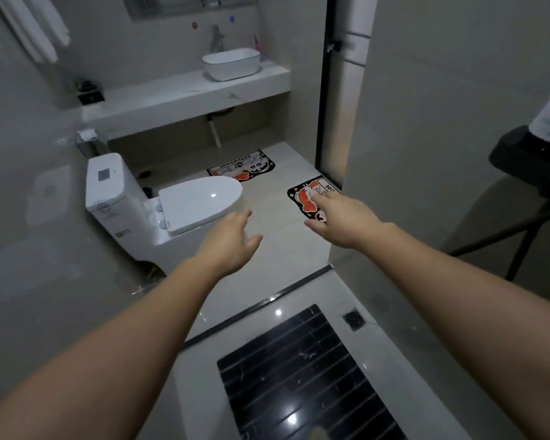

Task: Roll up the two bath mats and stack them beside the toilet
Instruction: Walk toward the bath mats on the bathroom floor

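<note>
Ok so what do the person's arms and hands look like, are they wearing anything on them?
Both arms are bare as far as the frame shows: no sleeves, gloves, watch or bracelet. The left hand and right hand show no rings that I can make out, though the picture is a little blurred. Nothing is worn or marked on either forearm.

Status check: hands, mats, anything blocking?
Left hand and right hand open, empty. Near mat and far mat flat, unrolled. Floor beside toilet clear.

One head-worn wide-angle view looks forward and down from standing height toward the toilet [185, 204].
</note>
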The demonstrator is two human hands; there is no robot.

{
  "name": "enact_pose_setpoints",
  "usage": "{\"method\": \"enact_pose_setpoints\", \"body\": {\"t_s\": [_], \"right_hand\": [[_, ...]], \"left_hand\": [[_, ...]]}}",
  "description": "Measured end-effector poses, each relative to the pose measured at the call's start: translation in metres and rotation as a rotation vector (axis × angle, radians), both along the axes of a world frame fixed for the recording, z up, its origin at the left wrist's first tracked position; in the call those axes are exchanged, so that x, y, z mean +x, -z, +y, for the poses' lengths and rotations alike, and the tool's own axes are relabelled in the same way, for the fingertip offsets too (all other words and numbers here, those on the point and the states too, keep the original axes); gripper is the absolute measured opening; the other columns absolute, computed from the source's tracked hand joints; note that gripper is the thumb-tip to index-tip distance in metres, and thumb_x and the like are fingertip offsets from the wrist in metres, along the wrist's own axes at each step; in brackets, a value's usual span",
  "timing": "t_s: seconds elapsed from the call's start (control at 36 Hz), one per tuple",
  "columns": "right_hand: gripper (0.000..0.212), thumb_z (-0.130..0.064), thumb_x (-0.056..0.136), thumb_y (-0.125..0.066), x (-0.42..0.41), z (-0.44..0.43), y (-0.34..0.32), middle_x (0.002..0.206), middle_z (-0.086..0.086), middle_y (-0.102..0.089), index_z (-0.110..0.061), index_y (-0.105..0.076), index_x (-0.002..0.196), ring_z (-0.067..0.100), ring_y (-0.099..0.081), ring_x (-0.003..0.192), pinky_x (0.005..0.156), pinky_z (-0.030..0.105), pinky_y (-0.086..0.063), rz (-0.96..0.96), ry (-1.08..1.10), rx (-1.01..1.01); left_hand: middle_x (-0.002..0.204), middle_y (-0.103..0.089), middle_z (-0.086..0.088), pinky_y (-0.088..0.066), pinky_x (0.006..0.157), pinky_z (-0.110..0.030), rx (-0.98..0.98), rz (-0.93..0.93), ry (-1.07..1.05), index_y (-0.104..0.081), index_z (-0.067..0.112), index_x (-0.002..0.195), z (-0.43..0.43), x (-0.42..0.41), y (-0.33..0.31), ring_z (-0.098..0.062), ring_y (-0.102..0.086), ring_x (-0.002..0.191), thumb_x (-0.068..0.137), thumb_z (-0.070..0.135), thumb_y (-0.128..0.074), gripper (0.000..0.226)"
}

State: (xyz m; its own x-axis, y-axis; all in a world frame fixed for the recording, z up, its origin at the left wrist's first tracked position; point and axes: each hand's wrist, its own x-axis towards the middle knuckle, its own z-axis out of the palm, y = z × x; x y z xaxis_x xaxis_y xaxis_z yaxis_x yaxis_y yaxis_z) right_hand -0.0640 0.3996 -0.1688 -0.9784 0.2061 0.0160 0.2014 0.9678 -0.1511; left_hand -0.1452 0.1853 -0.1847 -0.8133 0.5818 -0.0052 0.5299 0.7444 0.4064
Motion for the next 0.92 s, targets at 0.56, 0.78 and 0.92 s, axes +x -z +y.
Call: {"method": "enact_pose_setpoints", "body": {"t_s": [0.56,0.78,0.92], "right_hand": [[0.049,-0.047,0.092,-0.046,-0.104,0.045,0.057,0.122,0.011,-0.054,-0.013,-0.046,0.127,0.032,-0.055,0.106,0.084,0.041,-0.048,-0.106,-0.016,-0.07],[0.047,-0.048,0.092,-0.044,-0.187,0.045,0.07,0.118,0.01,-0.055,-0.014,-0.047,0.125,0.03,-0.056,0.101,0.082,0.043,-0.05,-0.141,0.017,-0.058],[0.049,-0.049,0.092,-0.045,-0.24,0.046,0.072,0.122,0.009,-0.055,-0.014,-0.046,0.128,0.029,-0.057,0.103,0.083,0.042,-0.051,-0.119,0.038,-0.046]], "left_hand": [[0.151,-0.034,-0.005,-0.028,0.112,-0.034,0.035,-0.102,-0.063,-0.029,0.014,0.146,0.023,-0.11,0.055,-0.021,-0.034,0.137,0.094,0.038,-0.051,0.062],[0.15,-0.036,-0.005,-0.03,0.113,-0.036,0.034,-0.141,-0.016,-0.031,0.015,0.145,0.021,-0.205,0.064,-0.022,-0.036,0.136,0.093,0.037,-0.052,0.06],[0.147,-0.04,-0.006,-0.033,0.111,-0.038,0.026,-0.159,0.014,-0.033,0.016,0.144,0.023,-0.263,0.069,-0.023,-0.039,0.133,0.093,0.037,-0.053,0.059]]}}
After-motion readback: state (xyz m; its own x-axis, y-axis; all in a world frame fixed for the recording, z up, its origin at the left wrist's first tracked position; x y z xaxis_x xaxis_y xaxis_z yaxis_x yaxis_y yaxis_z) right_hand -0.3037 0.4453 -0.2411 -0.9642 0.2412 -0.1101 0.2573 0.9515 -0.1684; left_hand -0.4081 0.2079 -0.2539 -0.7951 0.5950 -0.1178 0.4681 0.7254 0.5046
